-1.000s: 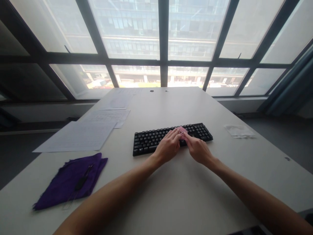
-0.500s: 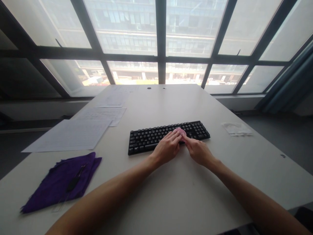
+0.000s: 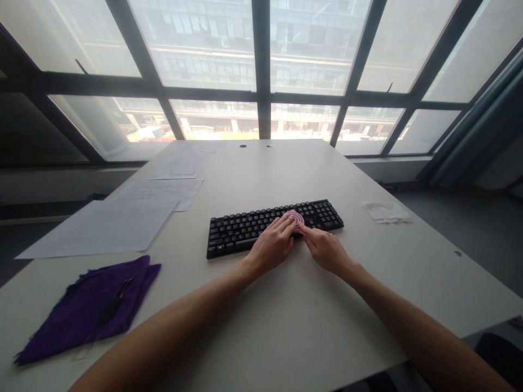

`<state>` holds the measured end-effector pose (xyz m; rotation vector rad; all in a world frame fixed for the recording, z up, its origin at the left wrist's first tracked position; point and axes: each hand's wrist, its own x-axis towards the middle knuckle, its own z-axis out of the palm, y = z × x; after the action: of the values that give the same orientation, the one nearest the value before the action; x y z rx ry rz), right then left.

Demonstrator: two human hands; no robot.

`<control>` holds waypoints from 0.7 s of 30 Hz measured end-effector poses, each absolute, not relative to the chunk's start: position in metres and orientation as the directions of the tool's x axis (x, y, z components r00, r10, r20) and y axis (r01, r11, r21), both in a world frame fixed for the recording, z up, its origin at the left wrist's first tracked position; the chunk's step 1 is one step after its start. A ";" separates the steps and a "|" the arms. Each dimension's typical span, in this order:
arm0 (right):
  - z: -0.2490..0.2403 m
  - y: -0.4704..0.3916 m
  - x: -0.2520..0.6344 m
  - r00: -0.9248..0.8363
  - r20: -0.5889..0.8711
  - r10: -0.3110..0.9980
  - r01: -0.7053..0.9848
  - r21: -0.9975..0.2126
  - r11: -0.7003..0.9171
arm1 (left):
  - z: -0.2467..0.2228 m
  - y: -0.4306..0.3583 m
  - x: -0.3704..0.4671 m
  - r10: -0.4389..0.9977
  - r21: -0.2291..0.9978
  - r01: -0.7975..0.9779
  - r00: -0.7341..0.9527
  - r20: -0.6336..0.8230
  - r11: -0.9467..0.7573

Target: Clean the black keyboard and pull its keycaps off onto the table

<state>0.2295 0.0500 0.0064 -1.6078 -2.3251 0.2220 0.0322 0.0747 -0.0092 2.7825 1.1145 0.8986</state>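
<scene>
While both hands are at the pink round piece (image 3: 295,218), the left hand (image 3: 270,243) lies palm down with its fingers extended and close together, fingertips resting on the left part of the piece; whether its thumb grips underneath cannot be told. The right hand (image 3: 326,249) is partly curled — index finger reaching to the piece's near right edge, the other fingers folded in; whether it pinches cannot be told.

The ringed piece lies between the two sets of fingertips, over the black keyboard (image 3: 231,234), which extends beyond both hands to either side. Well left of the left hand is a purple cloth (image 3: 69,322) — a dark-handled tool (image 3: 111,310) lies across it.
</scene>
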 end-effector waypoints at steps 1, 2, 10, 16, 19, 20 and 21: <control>0.006 0.050 0.230 -0.326 0.160 0.932 0.886 -0.291 0.360 | -0.009 0.075 0.032 0.637 0.217 0.629 0.579 0.509 -0.746; 0.006 0.050 0.230 -0.325 0.160 0.932 0.889 -0.284 0.359 | -0.009 0.075 0.032 0.636 0.219 0.629 0.576 0.513 -0.746; 0.006 0.051 0.221 -0.268 0.184 0.946 0.929 -0.210 0.305 | -0.010 0.076 0.033 0.655 0.226 0.660 0.526 0.543 -0.717; 0.006 0.053 0.220 -0.290 0.151 0.945 0.927 -0.201 0.316 | -0.012 0.077 0.034 0.668 0.216 0.671 0.541 0.512 -0.709; 0.005 0.054 0.221 -0.297 0.154 0.942 0.919 -0.222 0.326 | -0.012 0.077 0.034 0.669 0.210 0.672 0.550 0.499 -0.710; 0.005 0.055 0.221 -0.299 0.153 0.942 0.917 -0.226 0.328 | -0.012 0.078 0.034 0.669 0.210 0.672 0.551 0.499 -0.710; 0.005 0.055 0.221 -0.299 0.153 0.942 0.916 -0.229 0.328 | -0.012 0.078 0.034 0.668 0.210 0.672 0.550 0.500 -0.710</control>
<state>0.2211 0.0549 0.0050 -1.6778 -2.3373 0.1416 0.0335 0.0776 -0.0124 2.7715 1.1979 0.8903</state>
